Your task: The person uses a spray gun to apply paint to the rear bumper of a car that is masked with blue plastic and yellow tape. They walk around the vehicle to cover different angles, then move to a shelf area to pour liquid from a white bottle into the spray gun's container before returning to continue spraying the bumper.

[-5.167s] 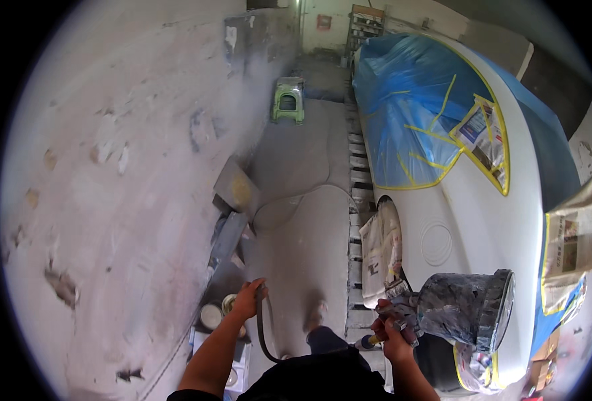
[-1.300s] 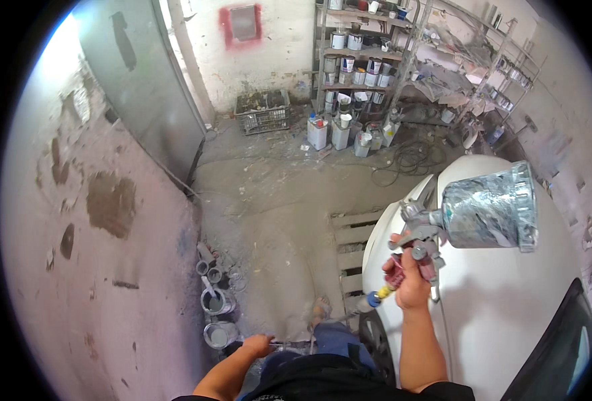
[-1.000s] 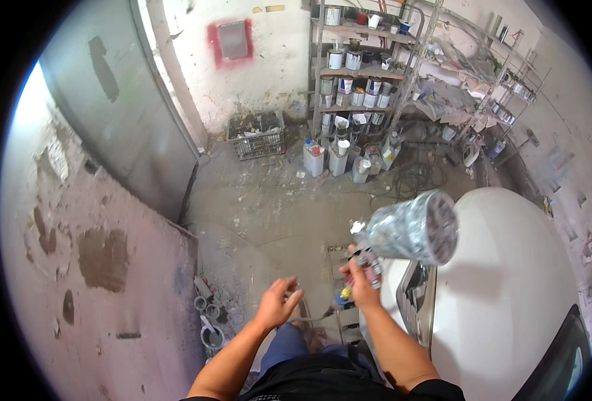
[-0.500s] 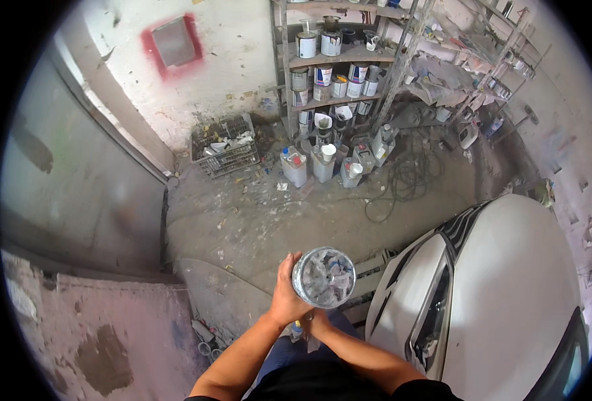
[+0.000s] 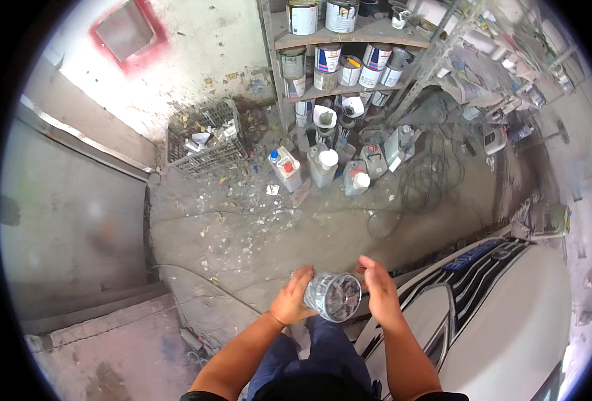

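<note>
— Cup of the spray gun (image 5: 334,296): where do you have it?

— Low in the middle of my view, above my knees, held between both hands. My left hand (image 5: 293,299) wraps its side with the fingers closed on it; my right hand (image 5: 378,294) lies against the other side, fingers spread, so I can't tell whether it truly grips.

— Which way does it point?

— Its round end faces up at me, so I judge the long axis runs roughly vertical. The gun body underneath is hidden.

— How far along?

— The cup is in hand and looks closed; nothing is being sprayed. The white car (image 5: 503,321) sits just right of my hands, and the paint cans (image 5: 322,60) on the shelf stand well apart.
</note>
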`<state>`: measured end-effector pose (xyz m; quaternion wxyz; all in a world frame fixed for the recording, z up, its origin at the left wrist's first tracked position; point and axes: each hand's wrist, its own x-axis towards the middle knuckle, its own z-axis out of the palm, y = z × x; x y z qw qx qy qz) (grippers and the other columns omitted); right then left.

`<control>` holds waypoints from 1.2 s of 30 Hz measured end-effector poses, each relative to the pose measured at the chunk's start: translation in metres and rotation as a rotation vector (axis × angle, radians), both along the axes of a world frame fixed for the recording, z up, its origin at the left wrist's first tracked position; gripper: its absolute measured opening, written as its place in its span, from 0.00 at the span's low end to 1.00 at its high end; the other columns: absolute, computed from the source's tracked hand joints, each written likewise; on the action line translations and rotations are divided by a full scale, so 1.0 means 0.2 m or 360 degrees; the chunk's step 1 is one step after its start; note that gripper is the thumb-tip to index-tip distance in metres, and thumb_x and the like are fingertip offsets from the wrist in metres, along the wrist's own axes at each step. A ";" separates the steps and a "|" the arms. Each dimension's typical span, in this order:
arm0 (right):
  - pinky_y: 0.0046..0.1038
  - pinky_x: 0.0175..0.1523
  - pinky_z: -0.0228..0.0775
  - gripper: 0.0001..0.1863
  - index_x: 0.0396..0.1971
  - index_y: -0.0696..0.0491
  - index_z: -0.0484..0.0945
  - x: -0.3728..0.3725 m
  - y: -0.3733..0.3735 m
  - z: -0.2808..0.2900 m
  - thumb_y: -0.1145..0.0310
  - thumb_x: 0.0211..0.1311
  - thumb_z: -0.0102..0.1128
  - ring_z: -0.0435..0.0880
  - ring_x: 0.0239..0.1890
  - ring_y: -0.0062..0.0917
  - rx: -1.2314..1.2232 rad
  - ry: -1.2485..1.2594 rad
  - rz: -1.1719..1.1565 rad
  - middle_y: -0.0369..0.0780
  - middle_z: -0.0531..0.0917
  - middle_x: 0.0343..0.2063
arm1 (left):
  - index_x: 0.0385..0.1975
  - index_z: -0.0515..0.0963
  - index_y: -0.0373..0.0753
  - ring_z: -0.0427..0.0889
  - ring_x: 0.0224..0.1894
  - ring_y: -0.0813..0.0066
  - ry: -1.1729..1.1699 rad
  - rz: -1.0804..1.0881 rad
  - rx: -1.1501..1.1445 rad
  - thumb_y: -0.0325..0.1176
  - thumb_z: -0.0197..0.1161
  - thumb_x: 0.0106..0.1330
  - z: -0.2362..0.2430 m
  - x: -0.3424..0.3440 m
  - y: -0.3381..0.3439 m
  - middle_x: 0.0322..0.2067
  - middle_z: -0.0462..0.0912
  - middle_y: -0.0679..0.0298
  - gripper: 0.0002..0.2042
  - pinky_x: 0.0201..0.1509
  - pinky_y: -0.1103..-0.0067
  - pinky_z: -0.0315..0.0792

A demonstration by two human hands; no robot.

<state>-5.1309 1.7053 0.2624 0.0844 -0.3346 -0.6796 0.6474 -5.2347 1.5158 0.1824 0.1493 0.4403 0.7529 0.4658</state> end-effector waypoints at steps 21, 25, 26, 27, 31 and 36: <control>0.46 0.51 0.58 0.32 0.51 0.44 0.69 -1.28 0.05 -0.47 0.53 0.43 0.68 0.64 0.55 0.44 0.1434 0.0235 0.1717 0.45 0.65 0.53 | 0.57 0.61 0.38 0.68 0.57 0.53 -0.0586 -0.0077 -0.0261 0.41 0.76 0.33 -0.71 -1.00 0.05 0.56 0.66 0.52 0.46 0.55 0.63 0.66; 0.46 0.50 0.58 0.31 0.49 0.43 0.70 -1.56 0.05 -0.47 0.53 0.42 0.69 0.65 0.55 0.44 0.1294 0.0349 0.2052 0.45 0.65 0.52 | 0.56 0.60 0.37 0.68 0.57 0.53 -0.0623 -0.0023 -0.0207 0.41 0.77 0.33 -0.72 -1.17 -0.02 0.55 0.67 0.51 0.45 0.55 0.63 0.66; 0.45 0.50 0.58 0.31 0.49 0.43 0.70 -1.61 0.05 -0.48 0.53 0.42 0.69 0.64 0.55 0.44 0.1254 0.0369 0.2112 0.45 0.65 0.52 | 0.56 0.60 0.37 0.69 0.57 0.52 -0.0662 -0.0017 -0.0196 0.41 0.77 0.33 -0.72 -1.20 -0.03 0.55 0.67 0.50 0.45 0.55 0.63 0.67; 0.46 0.50 0.58 0.32 0.50 0.43 0.69 -1.66 0.04 -0.49 0.53 0.42 0.68 0.64 0.55 0.44 0.1220 0.0340 0.2141 0.45 0.65 0.53 | 0.56 0.60 0.37 0.69 0.56 0.51 -0.0702 -0.0012 -0.0186 0.41 0.77 0.33 -0.74 -1.22 -0.04 0.54 0.67 0.50 0.45 0.55 0.63 0.68; 0.47 0.53 0.57 0.38 0.56 0.45 0.64 -1.86 -0.01 -0.61 0.52 0.43 0.67 0.62 0.57 0.46 0.1073 0.0070 0.1958 0.50 0.62 0.55 | 0.55 0.61 0.36 0.72 0.53 0.48 -0.0710 0.0292 -0.0292 0.38 0.76 0.32 -0.79 -1.32 -0.06 0.53 0.68 0.48 0.45 0.51 0.63 0.71; 0.47 0.59 0.54 0.43 0.59 0.50 0.63 -1.89 -0.17 -0.89 0.50 0.42 0.69 0.61 0.57 0.50 0.0807 -0.0652 0.1056 0.56 0.59 0.56 | 0.54 0.61 0.34 0.74 0.50 0.47 -0.0355 0.0690 -0.0455 0.35 0.75 0.32 -1.00 -1.34 -0.03 0.52 0.69 0.45 0.43 0.49 0.64 0.74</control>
